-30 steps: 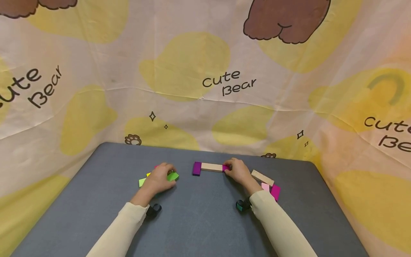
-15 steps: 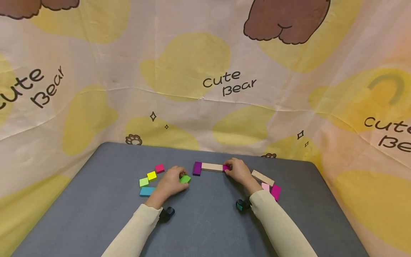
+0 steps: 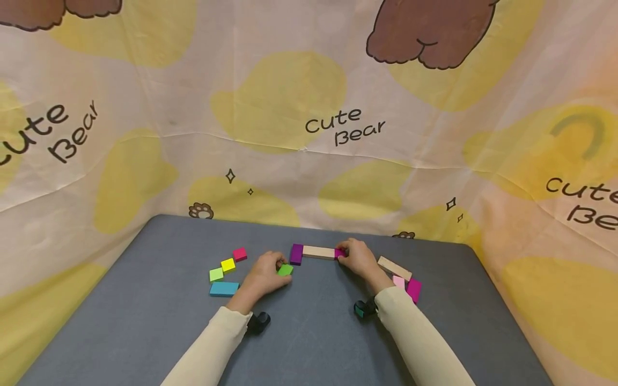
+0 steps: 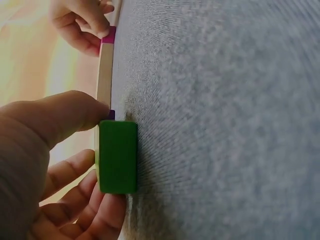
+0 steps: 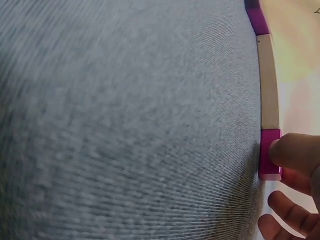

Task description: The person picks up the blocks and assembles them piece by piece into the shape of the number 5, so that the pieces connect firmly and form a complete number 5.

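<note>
In the head view my left hand (image 3: 262, 277) holds a green block (image 3: 285, 270) between thumb and fingers, just left of a dark purple block (image 3: 296, 254). The left wrist view shows the thumb at one end of this block (image 4: 118, 157) and fingers at the other. A plain wooden block (image 3: 318, 252) lies in line with the purple one. At its right end my right hand (image 3: 359, 258) pinches a magenta block (image 3: 339, 253), partly covered by the fingers. In the right wrist view the magenta block (image 5: 270, 152) meets the wooden one end to end.
Left on the grey table (image 3: 299, 338) lie a red block (image 3: 240, 254), a yellow block (image 3: 228, 265), a light green block (image 3: 216, 275) and a blue block (image 3: 224, 289). On the right are a wooden block (image 3: 395, 268), a pink block (image 3: 398, 281) and a magenta block (image 3: 413, 290).
My left hand has carried the green block rightward from the coloured blocks to beside the purple one, uncovering the blue, yellow and red blocks. The right hand has stayed in place.
</note>
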A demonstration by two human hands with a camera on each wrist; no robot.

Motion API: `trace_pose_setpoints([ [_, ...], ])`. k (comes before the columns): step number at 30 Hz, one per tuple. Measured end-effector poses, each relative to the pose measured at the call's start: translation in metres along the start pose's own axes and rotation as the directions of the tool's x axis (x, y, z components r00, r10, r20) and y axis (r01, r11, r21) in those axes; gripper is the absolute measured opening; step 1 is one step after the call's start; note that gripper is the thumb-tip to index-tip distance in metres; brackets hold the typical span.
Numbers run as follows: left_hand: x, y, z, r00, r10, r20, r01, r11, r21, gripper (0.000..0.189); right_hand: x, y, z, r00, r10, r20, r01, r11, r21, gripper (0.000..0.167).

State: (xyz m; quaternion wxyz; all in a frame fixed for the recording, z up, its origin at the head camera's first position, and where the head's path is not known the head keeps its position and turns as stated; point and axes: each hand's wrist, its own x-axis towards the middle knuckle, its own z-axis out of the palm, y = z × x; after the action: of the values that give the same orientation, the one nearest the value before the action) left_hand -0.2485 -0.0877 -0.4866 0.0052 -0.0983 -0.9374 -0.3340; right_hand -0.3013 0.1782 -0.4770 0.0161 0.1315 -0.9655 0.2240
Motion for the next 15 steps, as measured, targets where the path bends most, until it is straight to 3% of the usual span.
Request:
trace_pose_setpoints([
  [15,-0.0088,-0.0043,-0.0094,1.000,0.021,0.010,-0.020,0.998,-0.056,0.028,0.0002,-0.0018,0.0016,1.000,-0.006,-0.001,0.006,1.000,-0.020,0.024],
])
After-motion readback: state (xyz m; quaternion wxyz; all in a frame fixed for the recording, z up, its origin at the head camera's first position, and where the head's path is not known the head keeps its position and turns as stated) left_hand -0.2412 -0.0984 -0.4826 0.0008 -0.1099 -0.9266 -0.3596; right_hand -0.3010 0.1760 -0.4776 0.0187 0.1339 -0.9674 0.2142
